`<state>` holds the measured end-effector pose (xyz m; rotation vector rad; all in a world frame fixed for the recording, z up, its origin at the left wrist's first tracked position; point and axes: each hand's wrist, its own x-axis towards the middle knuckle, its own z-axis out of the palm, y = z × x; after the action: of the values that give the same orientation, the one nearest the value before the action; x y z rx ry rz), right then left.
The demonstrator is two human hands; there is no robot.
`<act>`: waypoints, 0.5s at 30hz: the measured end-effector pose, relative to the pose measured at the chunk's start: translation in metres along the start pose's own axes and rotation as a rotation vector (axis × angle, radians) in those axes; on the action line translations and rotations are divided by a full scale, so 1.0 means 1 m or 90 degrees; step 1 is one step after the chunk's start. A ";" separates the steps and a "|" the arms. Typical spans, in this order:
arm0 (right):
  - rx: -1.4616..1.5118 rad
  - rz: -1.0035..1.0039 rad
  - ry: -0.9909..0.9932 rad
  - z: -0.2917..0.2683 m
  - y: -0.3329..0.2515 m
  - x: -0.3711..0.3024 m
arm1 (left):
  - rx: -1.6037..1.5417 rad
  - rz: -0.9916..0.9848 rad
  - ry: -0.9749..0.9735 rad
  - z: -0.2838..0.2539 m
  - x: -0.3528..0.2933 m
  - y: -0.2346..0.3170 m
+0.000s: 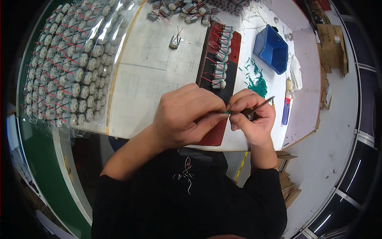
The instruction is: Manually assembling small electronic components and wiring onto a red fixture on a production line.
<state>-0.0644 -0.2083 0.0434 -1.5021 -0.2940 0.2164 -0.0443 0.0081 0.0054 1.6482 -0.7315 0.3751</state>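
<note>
My left hand (189, 113) and my right hand (252, 117) meet over the near part of a black-and-red board. Between their fingertips is a small green piece (228, 112), mostly covered by the fingers. Tucked in my right hand is also a thin metal-shafted tool (264, 103); its dark end is partly hidden by the fingers. Just beyond the hands, several small motors (219, 67) with red and black wires stand in a row along the board (234, 46). A heap of small green pieces (258, 84) lies on the table right of the board.
A blue bin (274, 51) stands at the right, with a screwdriver (286, 107) with a red-and-blue handle nearer me. One loose motor (174, 42) sits left of the board; more motors (191, 10) are piled behind. Wired motors in clear plastic trays (71, 67) fill the left.
</note>
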 end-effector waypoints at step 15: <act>-0.090 -0.061 -0.106 -0.005 -0.002 0.007 | -0.141 -0.006 -0.059 -0.001 -0.004 0.001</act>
<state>-0.0566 -0.2115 0.0457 -1.6073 -0.5235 0.2490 -0.0472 0.0102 0.0039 1.4662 -0.8042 0.2041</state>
